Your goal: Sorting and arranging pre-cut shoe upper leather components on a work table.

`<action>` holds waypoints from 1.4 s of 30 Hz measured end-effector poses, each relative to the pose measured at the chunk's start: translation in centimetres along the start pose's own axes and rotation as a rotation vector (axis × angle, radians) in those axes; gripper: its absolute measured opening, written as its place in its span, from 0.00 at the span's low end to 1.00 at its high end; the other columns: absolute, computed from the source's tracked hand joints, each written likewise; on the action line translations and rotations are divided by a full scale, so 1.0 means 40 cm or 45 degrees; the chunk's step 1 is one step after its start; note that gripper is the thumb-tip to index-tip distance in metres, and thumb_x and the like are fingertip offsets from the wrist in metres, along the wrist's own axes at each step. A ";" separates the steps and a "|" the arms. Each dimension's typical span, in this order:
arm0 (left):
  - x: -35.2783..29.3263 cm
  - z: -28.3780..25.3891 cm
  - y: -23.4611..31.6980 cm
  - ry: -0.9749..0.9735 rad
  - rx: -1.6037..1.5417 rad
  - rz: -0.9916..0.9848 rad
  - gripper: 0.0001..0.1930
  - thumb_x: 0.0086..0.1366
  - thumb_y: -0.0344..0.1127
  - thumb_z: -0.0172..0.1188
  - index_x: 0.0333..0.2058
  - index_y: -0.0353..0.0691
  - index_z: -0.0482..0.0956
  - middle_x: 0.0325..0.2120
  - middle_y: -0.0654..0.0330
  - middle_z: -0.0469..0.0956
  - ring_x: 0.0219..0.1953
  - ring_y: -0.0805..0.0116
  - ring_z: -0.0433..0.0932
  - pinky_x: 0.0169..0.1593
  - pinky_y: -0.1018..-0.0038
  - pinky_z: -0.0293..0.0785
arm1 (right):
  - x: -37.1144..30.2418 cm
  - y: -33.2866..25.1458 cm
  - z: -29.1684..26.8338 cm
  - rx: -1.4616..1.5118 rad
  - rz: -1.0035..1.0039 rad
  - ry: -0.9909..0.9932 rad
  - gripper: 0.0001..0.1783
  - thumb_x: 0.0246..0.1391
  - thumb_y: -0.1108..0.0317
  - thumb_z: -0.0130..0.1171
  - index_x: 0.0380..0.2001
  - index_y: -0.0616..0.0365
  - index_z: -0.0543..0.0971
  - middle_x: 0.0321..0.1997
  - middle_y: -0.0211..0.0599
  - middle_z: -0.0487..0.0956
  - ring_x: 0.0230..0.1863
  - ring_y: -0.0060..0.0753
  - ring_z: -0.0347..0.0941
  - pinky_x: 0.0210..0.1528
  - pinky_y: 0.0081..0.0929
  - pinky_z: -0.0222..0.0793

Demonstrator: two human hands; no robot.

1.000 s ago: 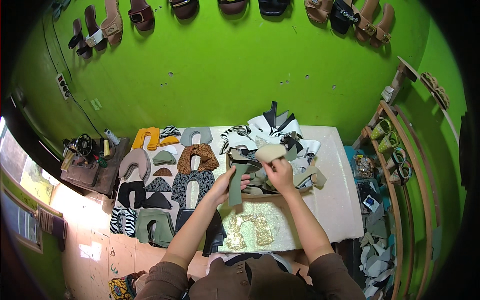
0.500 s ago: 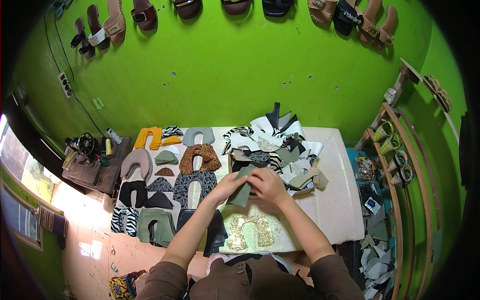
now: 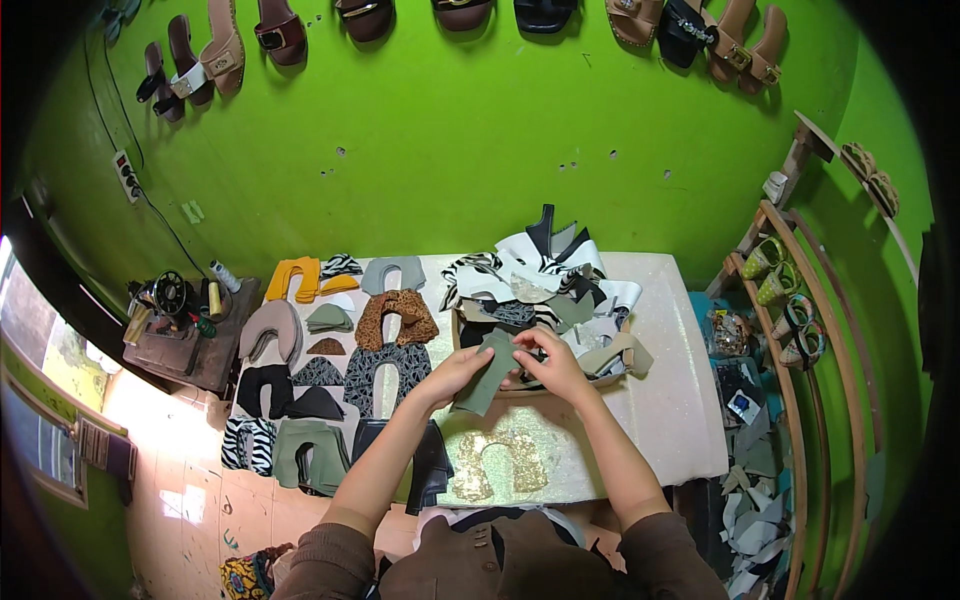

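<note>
Over the front of the scrap pile, both my hands hold an olive-green piece of synthetic leather [image 3: 484, 388]. My left hand [image 3: 452, 379] pinches its left edge, thumb on top. My right hand [image 3: 554, 366] grips the opposite edge between thumb and fingers. Just beyond my hands, a box heaped with offcuts [image 3: 545, 275] holds white, black, zebra-print and olive strips. Nearer to me lies a gold glitter U-shaped piece [image 3: 468, 480]. To the left are stacks of U-shaped cut pieces, among them a leopard-print stack [image 3: 425, 325] and an olive-green stack [image 3: 290, 455].
The pieces lie on a pale table [image 3: 680, 400]. A sewing machine [image 3: 170, 295] stands on a small stand at the left. On the right are a wooden rack [image 3: 785, 390] with sandals and a heap of scraps [image 3: 755, 520] below. More sandals [image 3: 462, 12] hang on the green wall.
My right hand has shifted slightly right and its fingers have spread along the green piece, showing more of its upper part. The whole view has moved slightly.
</note>
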State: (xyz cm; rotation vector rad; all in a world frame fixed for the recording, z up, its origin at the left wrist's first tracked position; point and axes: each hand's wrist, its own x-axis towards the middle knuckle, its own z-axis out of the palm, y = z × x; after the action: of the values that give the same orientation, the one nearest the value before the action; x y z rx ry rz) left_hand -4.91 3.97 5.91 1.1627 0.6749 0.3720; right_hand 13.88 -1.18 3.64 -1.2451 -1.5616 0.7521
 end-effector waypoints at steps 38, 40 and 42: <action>0.006 -0.023 -0.021 0.051 -0.262 -0.036 0.23 0.67 0.49 0.38 0.47 0.33 0.67 0.42 0.52 0.72 0.38 0.66 0.76 0.41 0.73 0.74 | -0.009 -0.125 -0.019 -0.055 -0.056 -0.195 0.07 0.51 0.71 0.53 0.34 0.60 0.74 0.29 0.32 0.76 0.28 0.24 0.70 0.32 0.21 0.65; 0.011 -0.030 -0.031 0.088 -0.242 -0.016 0.24 0.67 0.50 0.38 0.47 0.33 0.67 0.41 0.52 0.73 0.38 0.66 0.76 0.41 0.74 0.74 | -0.003 -0.129 -0.022 -0.078 -0.089 -0.224 0.08 0.51 0.69 0.53 0.35 0.58 0.74 0.28 0.33 0.76 0.26 0.26 0.71 0.30 0.22 0.65; 0.010 -0.030 -0.035 0.121 -0.222 0.003 0.24 0.66 0.51 0.39 0.47 0.34 0.67 0.41 0.53 0.73 0.39 0.66 0.76 0.42 0.74 0.74 | 0.000 -0.125 -0.019 -0.103 -0.120 -0.251 0.08 0.51 0.67 0.53 0.35 0.56 0.74 0.27 0.34 0.77 0.24 0.29 0.72 0.28 0.23 0.65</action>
State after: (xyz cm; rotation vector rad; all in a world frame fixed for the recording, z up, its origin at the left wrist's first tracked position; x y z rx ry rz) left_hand -5.51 4.56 4.21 0.9852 0.7096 0.4811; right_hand 12.80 -2.71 8.36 -1.1745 -1.8136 0.7761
